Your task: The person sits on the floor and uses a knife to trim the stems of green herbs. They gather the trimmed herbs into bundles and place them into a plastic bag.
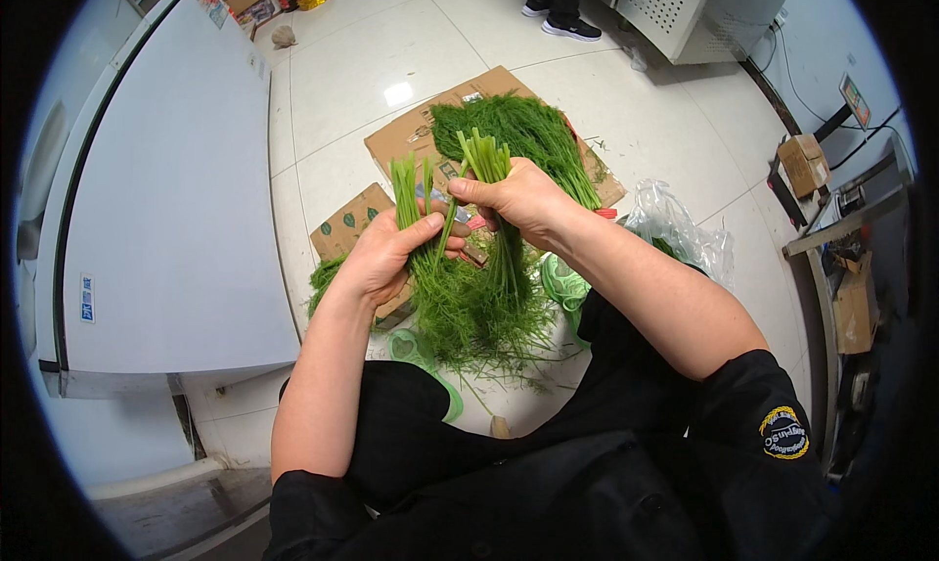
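Observation:
My left hand [400, 249] holds a bunch of green dill stems [405, 194], its thumb across them and the cut ends up. Beside it my right hand [513, 198] is closed around a second bunch of dill stems [486, 157], also ends up, with the feathery leaves [506, 282] hanging below. One or more stems slant between the two hands. Beyond them a large pile of dill [513, 121] lies on a flattened cardboard sheet [400, 139]. Loose dill sprigs lie on the floor between my feet. A small brownish object shows by my left fingertips; what it is, I cannot tell.
A cardboard piece [348, 220] with leaf prints and more dill [323, 282] lie at the left. At the right is a clear plastic bag [678, 220] with greens. A white appliance [176, 194] stands left. A person's shoes [572, 29] are near a perforated metal cabinet [660, 11]. Shelving [836, 231] stands right.

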### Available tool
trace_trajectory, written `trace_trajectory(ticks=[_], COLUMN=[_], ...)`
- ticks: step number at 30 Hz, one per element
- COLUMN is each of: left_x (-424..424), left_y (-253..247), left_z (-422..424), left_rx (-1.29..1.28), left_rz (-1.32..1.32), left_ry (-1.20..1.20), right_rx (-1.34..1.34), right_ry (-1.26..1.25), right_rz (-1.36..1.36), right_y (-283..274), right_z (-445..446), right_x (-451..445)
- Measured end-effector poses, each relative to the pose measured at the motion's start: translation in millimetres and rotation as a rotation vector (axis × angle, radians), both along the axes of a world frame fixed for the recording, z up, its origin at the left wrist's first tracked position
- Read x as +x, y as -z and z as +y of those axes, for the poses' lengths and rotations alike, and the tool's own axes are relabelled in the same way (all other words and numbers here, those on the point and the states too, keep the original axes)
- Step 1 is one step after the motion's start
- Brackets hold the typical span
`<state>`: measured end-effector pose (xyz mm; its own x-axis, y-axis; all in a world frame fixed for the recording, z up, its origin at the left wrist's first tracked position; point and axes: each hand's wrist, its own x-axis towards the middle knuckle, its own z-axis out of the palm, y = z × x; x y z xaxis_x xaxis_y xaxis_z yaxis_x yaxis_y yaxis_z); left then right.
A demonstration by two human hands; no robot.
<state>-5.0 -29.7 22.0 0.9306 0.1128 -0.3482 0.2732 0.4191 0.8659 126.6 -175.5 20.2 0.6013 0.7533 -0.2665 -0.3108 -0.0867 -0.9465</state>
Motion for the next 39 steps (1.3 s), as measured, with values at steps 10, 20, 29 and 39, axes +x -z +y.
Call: trace_trajectory(ticks=[10, 20, 29, 39], left_x=[-0.6, -21.1, -32.8, -22.8], left_y=[7.1, 0.1, 1.7, -7.1], left_z=[12.6, 58.5, 90.4, 50.7], left_rx=[-0.001, 0.281, 0.518, 0.414], left_rz=[-0.058, -0.082, 0.002, -0.078], left_ry=[-0.141, -0.445, -0.638, -0.272], right_rx=[0.019, 0.010, -0.008, -0.081], right_ry=[0.030, 0.360, 0.478, 0.263], right_rz=[-0.003, -0.022, -0.204, -0.262], right_y=[-6.6, -16.6, -19.6, -43.2], right_z=[-4.1, -29.9, -57.4, -46.3], right_x=[10.1, 65.3, 95.1, 57.1])
